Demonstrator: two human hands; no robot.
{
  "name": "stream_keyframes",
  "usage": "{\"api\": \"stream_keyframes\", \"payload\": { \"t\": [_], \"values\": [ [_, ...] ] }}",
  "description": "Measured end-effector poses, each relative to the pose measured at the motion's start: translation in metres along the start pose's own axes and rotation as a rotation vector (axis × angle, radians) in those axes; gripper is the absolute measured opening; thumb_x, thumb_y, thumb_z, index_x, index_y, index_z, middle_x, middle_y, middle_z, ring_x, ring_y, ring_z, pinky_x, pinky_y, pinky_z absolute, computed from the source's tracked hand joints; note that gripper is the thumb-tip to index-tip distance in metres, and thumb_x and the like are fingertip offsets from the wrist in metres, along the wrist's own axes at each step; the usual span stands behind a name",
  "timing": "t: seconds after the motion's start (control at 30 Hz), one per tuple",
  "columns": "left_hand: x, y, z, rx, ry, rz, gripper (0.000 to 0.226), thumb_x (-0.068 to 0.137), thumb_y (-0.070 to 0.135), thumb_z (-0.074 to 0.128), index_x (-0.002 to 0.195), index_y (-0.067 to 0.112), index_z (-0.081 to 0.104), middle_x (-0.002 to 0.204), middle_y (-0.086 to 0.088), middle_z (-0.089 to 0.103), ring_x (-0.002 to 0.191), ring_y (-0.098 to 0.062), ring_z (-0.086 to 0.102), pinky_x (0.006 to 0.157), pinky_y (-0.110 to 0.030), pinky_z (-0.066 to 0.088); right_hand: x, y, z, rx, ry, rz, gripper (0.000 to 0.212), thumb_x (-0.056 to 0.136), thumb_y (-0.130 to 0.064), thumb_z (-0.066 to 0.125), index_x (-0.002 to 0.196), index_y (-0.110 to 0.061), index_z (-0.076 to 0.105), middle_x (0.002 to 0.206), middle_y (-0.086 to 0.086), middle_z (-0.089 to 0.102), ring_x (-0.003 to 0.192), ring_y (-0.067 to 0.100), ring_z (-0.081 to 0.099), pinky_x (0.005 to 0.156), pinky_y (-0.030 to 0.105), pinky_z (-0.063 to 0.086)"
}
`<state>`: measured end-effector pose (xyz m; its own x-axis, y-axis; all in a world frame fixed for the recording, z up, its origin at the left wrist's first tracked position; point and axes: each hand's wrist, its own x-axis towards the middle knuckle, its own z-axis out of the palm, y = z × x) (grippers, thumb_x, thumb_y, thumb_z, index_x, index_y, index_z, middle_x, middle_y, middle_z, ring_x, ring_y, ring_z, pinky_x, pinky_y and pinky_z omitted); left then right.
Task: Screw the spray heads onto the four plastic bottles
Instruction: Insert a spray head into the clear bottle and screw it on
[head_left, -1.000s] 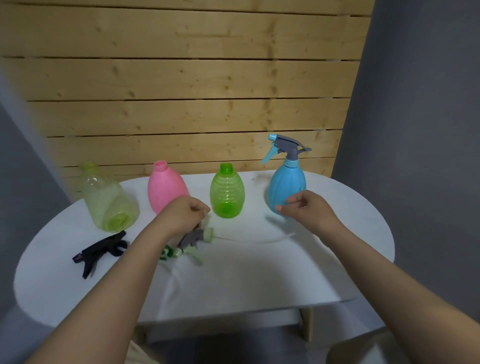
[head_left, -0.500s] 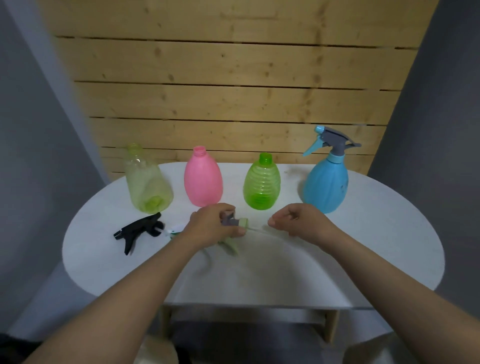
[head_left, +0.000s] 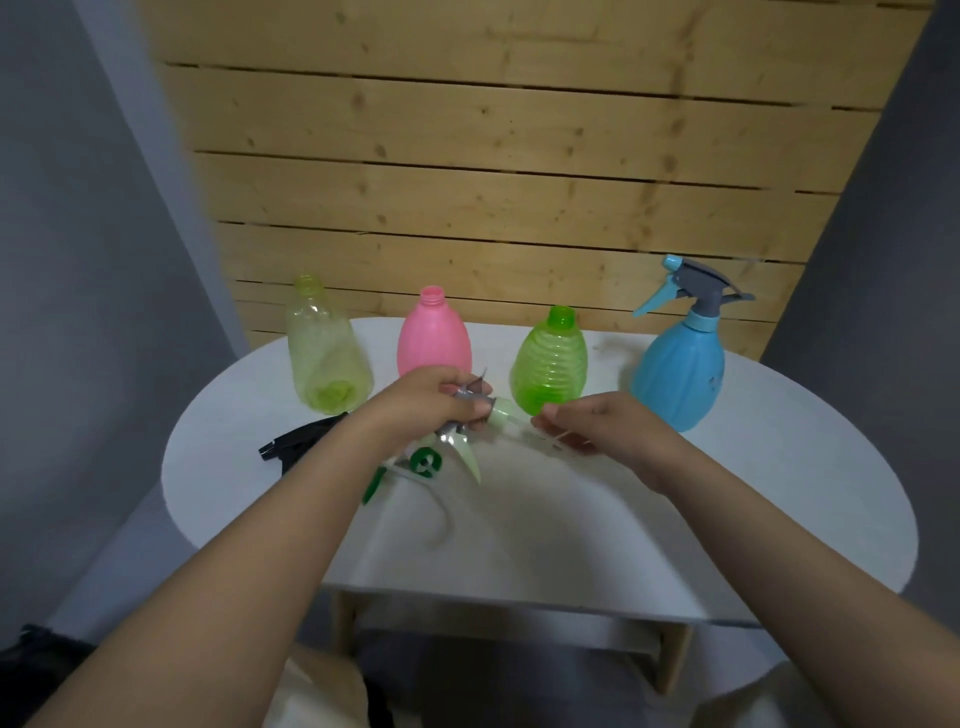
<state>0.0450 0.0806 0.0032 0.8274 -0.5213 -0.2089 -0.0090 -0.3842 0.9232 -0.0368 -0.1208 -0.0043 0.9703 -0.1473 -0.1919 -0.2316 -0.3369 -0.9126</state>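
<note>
Handling notes: pale green spray head, lifted over table

Left hand (head_left: 434, 402) is curled tight around a grey and pale green spray head (head_left: 470, 415), held just above the white table (head_left: 779, 493), near the pink bottle (head_left: 434, 340) and green bottle (head_left: 550, 364). Right hand (head_left: 597, 423) pinches its thin clear dip tube (head_left: 550, 441) between thumb and fingertips. Judged: head is light, rigid plastic; best gripped at the body, turning the collar. Tube looks floppy and must be guided into a neck first. Empty bottles likely tip easily; steady one at the belly.

Blue bottle (head_left: 680, 369), far right, already carries a head. Yellow-green bottle (head_left: 324, 353) stands far left, open.

Hard to make out: motion blur on the held head; black spray head (head_left: 298, 447) partly behind the left forearm; a green-collared head (head_left: 423, 462) lies under the left hand, shape unclear.
</note>
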Motion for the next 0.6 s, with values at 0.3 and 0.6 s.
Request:
{"api": "stream_keyframes", "payload": {
  "t": [0.3, 0.6],
  "values": [
    [-0.061, -0.003, -0.073, -0.04, 0.117, -0.017, 0.028, 0.081, 0.031, 0.069, 0.104, 0.015, 0.067, 0.063, 0.011, 0.065, 0.053, -0.002, 0.057, 0.049, -0.013, 0.037, 0.01, -0.046, 0.06, 0.079, -0.139, -0.108, 0.029, 0.089, -0.024, 0.059, 0.102, -0.001, 0.071, 0.089, 0.006, 0.073, 0.073, 0.014, 0.063, 0.068, 0.02, 0.052],
    [-0.103, -0.037, -0.128, 0.002, 0.37, -0.072, 0.034, 0.072, 0.019, 0.078, 0.103, 0.011, 0.067, 0.064, -0.001, 0.063, 0.042, -0.003, 0.053, 0.041, -0.007, 0.037, 0.053, -0.082, 0.135, -0.103, -0.077, -0.175, 0.053, 0.086, -0.038, 0.061, 0.132, -0.013, 0.053, 0.127, 0.004, 0.058, 0.117, 0.022, 0.055, 0.102, 0.032, 0.042]
  ]
}}
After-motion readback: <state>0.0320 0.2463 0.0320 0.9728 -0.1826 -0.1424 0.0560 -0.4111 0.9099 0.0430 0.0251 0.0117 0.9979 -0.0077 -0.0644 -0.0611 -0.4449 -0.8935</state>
